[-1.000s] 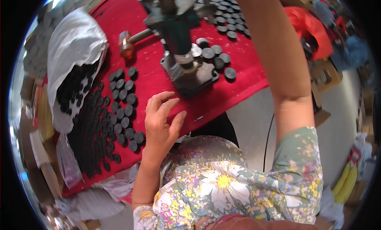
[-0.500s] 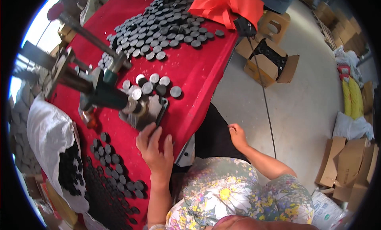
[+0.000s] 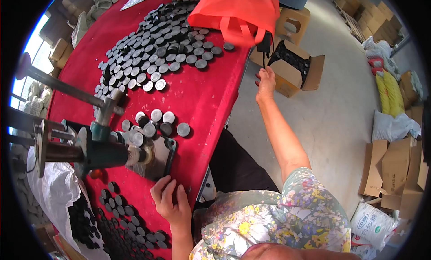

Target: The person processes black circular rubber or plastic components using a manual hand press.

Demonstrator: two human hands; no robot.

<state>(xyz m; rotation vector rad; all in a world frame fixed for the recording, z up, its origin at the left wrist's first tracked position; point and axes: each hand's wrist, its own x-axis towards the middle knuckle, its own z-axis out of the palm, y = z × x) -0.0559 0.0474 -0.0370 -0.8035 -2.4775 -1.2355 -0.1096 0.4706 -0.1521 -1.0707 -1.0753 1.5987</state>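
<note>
My left hand [image 3: 173, 201] rests at the table's edge with its fingers bent and apart, holding nothing. Just beyond its fingertips is the metal base plate [image 3: 158, 157] of a green hand press [image 3: 105, 153]. Beside the plate lie several round silver-faced discs [image 3: 156, 115]. My right hand [image 3: 266, 83] is stretched out past the table's right edge, fingers curled together. It overlaps a black cord [image 3: 264, 60] below a black block [image 3: 264, 43]; whether it grips the cord or a small thing is hidden.
A large heap of grey-topped black discs [image 3: 148, 49] covers the far table, beside an orange bag [image 3: 235, 13]. More discs [image 3: 130, 215] lie near left, by a white sack [image 3: 51, 181]. An open carton [image 3: 287, 78] stands on the floor; flattened cartons [image 3: 395, 170] and sacks line the right.
My right hand has reached forward and away, from near my lap to beside the cord and carton. My left hand stays by the press, its fingers bent more. The whole view has shifted.
</note>
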